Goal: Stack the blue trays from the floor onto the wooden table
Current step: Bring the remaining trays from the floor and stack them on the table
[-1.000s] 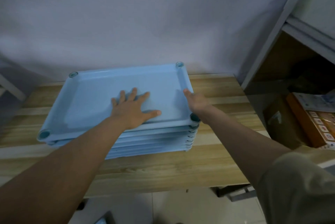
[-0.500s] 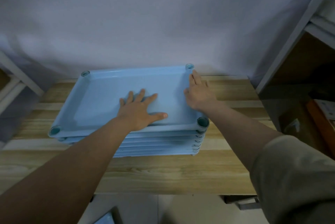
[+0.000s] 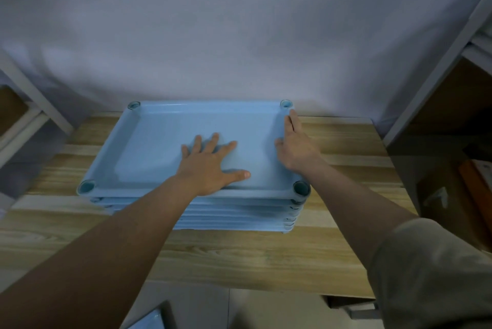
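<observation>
A stack of several light blue trays (image 3: 159, 142) stands on the wooden table (image 3: 239, 254), pushed close to the white wall. My left hand (image 3: 210, 163) lies flat, fingers spread, inside the top tray near its front rim. My right hand (image 3: 295, 147) rests edge-on against the top tray's right rim, fingers straight and pointing to the far right corner. Neither hand grips anything. A blue corner of another tray (image 3: 151, 320) shows on the floor at the bottom edge.
A white shelf frame (image 3: 436, 70) with brown boxes (image 3: 452, 187) stands right of the table. Another white frame (image 3: 34, 113) rises at the left. Grey floor tiles (image 3: 239, 310) lie under the table's front edge.
My right hand has slid from the tray's near right corner along the right rim toward the far corner. My left hand stays flat in the tray. The view has shifted right.
</observation>
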`<state>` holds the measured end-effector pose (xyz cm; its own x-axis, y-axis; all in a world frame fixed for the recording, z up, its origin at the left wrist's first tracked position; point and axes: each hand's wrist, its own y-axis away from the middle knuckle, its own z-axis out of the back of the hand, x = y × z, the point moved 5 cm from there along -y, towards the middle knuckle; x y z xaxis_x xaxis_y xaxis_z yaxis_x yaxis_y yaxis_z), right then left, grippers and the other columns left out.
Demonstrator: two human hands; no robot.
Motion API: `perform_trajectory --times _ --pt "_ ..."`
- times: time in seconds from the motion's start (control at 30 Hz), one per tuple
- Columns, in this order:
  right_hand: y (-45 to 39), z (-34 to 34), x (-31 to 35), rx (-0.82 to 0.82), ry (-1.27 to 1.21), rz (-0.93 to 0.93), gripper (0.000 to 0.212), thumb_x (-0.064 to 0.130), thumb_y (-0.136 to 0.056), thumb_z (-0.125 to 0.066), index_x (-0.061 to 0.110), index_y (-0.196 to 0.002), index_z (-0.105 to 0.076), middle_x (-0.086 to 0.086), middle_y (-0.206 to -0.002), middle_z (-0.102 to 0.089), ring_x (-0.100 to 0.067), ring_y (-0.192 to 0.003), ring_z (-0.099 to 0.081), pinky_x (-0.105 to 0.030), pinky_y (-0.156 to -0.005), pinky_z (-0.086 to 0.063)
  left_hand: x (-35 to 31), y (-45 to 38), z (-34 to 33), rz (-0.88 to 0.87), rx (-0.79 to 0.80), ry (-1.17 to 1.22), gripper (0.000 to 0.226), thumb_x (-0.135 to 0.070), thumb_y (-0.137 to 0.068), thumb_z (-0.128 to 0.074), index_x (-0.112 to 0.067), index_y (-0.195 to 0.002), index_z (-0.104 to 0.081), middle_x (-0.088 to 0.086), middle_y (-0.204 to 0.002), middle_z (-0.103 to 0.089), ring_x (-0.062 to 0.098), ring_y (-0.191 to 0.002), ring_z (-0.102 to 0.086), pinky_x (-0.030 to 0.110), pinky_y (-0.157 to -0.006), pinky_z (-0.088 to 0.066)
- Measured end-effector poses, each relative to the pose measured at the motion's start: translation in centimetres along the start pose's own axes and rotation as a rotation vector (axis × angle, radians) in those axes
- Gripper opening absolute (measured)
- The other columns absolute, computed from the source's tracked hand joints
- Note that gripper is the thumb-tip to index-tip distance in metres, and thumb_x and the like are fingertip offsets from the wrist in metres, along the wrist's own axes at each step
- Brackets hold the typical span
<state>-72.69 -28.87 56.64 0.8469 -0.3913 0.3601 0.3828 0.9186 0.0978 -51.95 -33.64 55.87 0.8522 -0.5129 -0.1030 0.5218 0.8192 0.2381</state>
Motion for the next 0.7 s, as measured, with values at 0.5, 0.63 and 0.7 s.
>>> perform_trajectory --times 0.5,0.63,0.7 --pt "1.8 -0.7 -1.0 -0.031 -0.099 -0.001 0.071 0.013 -0.096 -0.038 0.014 -0.154 0.002 0.009 -0.161 0.017 -0.029 -0.114 -0.054 -0.030 -0.078 -0.036 0.0 0.2 0.0 0.001 -0.011 0.002 0.094 -0.092 -0.067 -0.030 -0.052 -0.149 -0.005 -0.009 -0.162 0.009 0.029 -0.149 0.010 0.055 -0.118 0.002" --pt "1.9 -0.7 -0.9 -0.028 -0.060 -0.020 0.073 0.012 -0.095 -0.038 0.016 -0.154 0.005 0.012 -0.160 0.019 -0.028 -0.106 -0.058 -0.032 -0.073 -0.038 0.0 0.3 0.1 0.004 -0.021 0.005 0.091 -0.091 -0.069 -0.029 -0.052 -0.149 -0.006 -0.010 -0.162 0.007 0.027 -0.149 0.009 0.054 -0.118 0.001" --pt "1.9 -0.7 -1.0 -0.021 -0.059 -0.033 0.073 0.010 -0.095 -0.037 0.017 -0.154 0.005 0.014 -0.159 0.020 -0.027 -0.101 -0.059 -0.032 -0.070 -0.040 0.1 0.5 0.2 0.008 -0.041 0.027 0.084 -0.086 -0.075 -0.029 -0.051 -0.149 -0.010 -0.011 -0.162 0.004 0.026 -0.149 0.006 0.052 -0.119 0.000"
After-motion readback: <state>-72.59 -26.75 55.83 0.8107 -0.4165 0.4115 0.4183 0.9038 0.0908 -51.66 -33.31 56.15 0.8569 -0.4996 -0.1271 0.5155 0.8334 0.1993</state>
